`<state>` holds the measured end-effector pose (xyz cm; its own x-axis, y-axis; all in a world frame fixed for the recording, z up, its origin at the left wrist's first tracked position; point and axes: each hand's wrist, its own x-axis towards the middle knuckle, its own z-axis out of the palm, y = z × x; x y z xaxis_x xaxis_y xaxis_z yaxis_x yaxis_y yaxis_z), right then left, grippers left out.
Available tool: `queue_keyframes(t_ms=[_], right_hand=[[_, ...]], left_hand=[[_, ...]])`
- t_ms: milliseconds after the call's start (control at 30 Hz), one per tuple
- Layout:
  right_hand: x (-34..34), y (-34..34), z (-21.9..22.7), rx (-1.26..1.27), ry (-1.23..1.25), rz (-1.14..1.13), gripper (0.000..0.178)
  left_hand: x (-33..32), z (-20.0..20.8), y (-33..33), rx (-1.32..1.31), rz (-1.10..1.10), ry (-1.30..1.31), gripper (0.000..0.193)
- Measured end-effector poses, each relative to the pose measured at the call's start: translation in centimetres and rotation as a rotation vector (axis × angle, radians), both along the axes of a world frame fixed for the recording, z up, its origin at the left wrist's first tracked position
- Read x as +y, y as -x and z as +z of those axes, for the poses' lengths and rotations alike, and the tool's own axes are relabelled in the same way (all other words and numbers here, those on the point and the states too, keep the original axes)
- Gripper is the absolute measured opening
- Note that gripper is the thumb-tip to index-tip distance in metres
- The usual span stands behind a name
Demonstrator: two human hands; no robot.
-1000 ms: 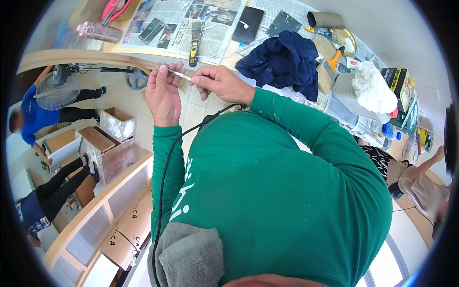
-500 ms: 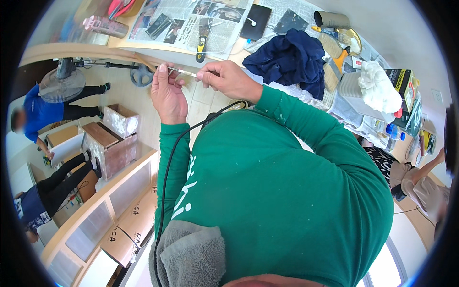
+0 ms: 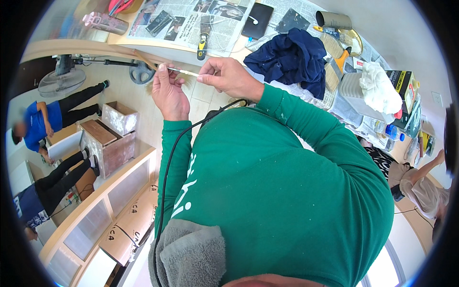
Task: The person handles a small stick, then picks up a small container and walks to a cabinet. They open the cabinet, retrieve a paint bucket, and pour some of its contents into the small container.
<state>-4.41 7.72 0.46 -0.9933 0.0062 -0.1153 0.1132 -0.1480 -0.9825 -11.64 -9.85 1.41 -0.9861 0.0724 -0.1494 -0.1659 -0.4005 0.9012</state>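
Note:
A thin whitish rod (image 3: 187, 72) with a dark, metallic-looking end spans the gap between my hands. Its dark end is pinched in the fingertips of my left hand (image 3: 169, 93), palm turned up. The other end is between the thumb and fingers of my right hand (image 3: 228, 76). Exactly what kind of tool it is I cannot make out. Behind my left hand a wooden handle (image 3: 144, 59) and tan bristles (image 3: 187, 86) show in part. Whether that hand touches them is hidden. Ahead on the newspaper-covered bench lies a yellow-and-black handled tool (image 3: 202, 47).
A dark blue cloth (image 3: 291, 62), wide brushes (image 3: 340, 61), a white container (image 3: 351, 88) and a phone (image 3: 257, 21) lie on the bench. At left stand a fan (image 3: 62, 82), wooden boxes (image 3: 107, 148) and two people. Another person is at far right. A black cable (image 3: 184, 134) crosses my left arm.
My hands stay nearly in place; the right fingers shift slightly on the rod. More bristles show beside my left hand. At left, the blue-shirted person's arm and the fan head have moved.

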Motion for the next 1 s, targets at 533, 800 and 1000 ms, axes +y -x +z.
queue_keyframes(t_ms=[533,800,1000], right_hand=[[0.5,-0.1,0.1,-0.101,0.134,0.062,0.022],[1.5,-0.5,1.4,-0.170,0.187,0.189,0.025],[1.9,-0.7,1.3,-0.153,0.143,0.189,0.024]], left_hand=[[0.1,-0.9,-0.1,-0.066,-0.156,-0.091,0.031],[-0.1,-0.8,0.5,-0.028,-0.129,-0.109,0.024],[-0.9,-1.5,1.1,-0.034,-0.123,-0.037,0.021]])
